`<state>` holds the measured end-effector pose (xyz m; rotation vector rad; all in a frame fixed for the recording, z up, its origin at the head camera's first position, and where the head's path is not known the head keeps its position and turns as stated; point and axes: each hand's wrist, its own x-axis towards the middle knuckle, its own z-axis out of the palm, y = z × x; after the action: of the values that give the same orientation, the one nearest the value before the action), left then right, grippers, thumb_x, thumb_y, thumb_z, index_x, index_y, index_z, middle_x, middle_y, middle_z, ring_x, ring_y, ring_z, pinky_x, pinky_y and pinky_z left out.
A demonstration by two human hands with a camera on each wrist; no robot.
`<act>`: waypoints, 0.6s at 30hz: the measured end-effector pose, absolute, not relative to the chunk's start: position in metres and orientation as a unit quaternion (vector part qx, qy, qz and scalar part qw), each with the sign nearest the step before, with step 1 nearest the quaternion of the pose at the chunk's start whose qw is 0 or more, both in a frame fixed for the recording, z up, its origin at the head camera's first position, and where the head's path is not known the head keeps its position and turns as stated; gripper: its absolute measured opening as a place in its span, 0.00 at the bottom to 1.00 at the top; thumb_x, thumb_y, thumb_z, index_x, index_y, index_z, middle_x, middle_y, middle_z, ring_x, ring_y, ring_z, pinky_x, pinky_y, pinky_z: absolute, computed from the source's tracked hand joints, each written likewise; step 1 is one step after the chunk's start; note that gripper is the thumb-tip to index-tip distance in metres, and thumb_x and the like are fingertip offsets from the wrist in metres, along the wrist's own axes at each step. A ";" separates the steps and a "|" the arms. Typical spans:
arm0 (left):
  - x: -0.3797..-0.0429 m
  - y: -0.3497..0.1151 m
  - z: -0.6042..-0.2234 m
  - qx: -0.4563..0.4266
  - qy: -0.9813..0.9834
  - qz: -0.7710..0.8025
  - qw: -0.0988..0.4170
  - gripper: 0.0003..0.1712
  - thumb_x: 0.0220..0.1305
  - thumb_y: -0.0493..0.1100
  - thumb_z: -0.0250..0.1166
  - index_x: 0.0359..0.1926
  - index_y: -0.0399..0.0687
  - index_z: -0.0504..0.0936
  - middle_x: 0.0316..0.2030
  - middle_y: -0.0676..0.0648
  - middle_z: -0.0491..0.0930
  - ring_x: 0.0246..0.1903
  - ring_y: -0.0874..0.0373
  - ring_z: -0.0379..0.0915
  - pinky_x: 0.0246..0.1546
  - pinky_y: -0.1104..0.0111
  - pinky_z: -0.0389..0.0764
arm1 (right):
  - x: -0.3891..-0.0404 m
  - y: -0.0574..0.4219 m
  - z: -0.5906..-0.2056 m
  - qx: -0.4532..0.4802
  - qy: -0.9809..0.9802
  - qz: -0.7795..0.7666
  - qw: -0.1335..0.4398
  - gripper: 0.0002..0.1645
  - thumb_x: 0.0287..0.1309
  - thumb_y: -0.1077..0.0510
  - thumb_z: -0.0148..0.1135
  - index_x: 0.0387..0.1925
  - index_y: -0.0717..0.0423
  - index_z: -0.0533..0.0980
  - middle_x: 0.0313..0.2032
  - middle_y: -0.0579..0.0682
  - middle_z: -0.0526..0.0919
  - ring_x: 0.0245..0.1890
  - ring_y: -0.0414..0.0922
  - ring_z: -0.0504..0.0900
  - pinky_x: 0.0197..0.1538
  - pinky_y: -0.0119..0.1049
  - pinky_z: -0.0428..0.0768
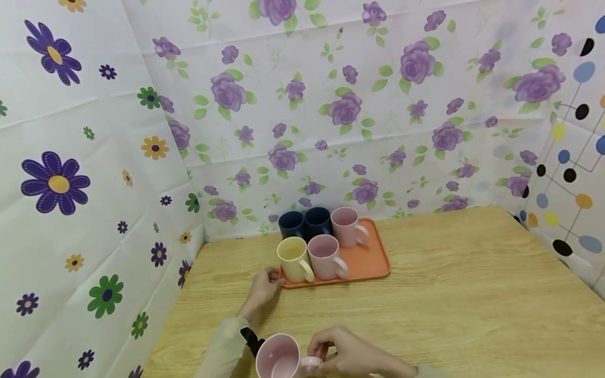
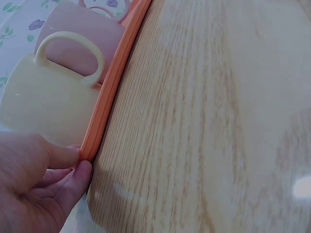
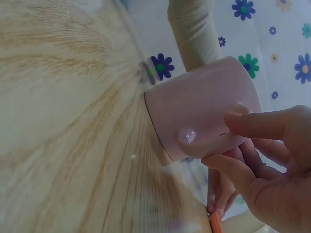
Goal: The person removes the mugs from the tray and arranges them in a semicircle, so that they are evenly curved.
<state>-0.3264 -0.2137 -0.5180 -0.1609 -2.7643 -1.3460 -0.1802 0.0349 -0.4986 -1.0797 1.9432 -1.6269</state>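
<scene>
An orange tray (image 1: 368,257) lies on the table, its near left corner pinched between the thumb and fingers of my left hand (image 1: 264,286). In the left wrist view the thumb is at the tray's rim (image 2: 108,99), beside a yellow mug (image 2: 53,99). My right hand (image 1: 347,349) holds a pink mug (image 1: 276,354) by its handle, near the front of the table. The right wrist view shows thumb and fingers around that handle, with the pink mug (image 3: 204,104) upright and its base at or close to the tabletop.
Beside the yellow mug, the tray carries a front pink mug (image 1: 323,261), a back pink mug (image 1: 345,232) and two navy mugs (image 1: 291,226) at the back left. Flower-patterned cloth (image 1: 293,131) hangs behind the wooden table (image 1: 454,294), with more cloth on both sides.
</scene>
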 end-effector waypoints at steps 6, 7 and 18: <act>-0.326 -0.214 -0.516 -0.054 -0.895 -0.441 0.032 0.16 0.57 0.29 0.66 0.46 0.24 0.77 0.35 0.35 0.82 0.33 0.54 0.79 0.32 0.72 0.80 | -0.178 0.028 -0.499 -0.426 0.678 -0.560 0.214 0.07 0.56 0.66 0.65 0.38 0.58 0.80 0.32 0.57 0.82 0.34 0.25 0.75 0.40 0.24 0.80; -0.326 -0.214 -0.516 -0.054 -0.895 -0.442 0.030 0.15 0.58 0.29 0.66 0.46 0.24 0.77 0.35 0.35 0.82 0.33 0.54 0.79 0.32 0.73 0.79 | -0.178 0.027 -0.499 -0.429 0.676 -0.558 0.218 0.07 0.57 0.65 0.64 0.39 0.58 0.80 0.32 0.58 0.82 0.34 0.25 0.74 0.40 0.24 0.80; -0.326 -0.215 -0.515 -0.055 -0.898 -0.435 0.018 0.15 0.60 0.31 0.65 0.47 0.26 0.77 0.36 0.37 0.82 0.33 0.55 0.78 0.32 0.71 0.80 | -0.181 0.023 -0.498 -0.450 0.671 -0.542 0.230 0.07 0.60 0.63 0.63 0.40 0.60 0.80 0.36 0.61 0.83 0.36 0.24 0.76 0.43 0.25 0.81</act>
<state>-0.3260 -0.2151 -0.5155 -0.1693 -2.7904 -1.3516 -0.1807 0.0231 -0.4982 -1.2375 1.8465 -1.4917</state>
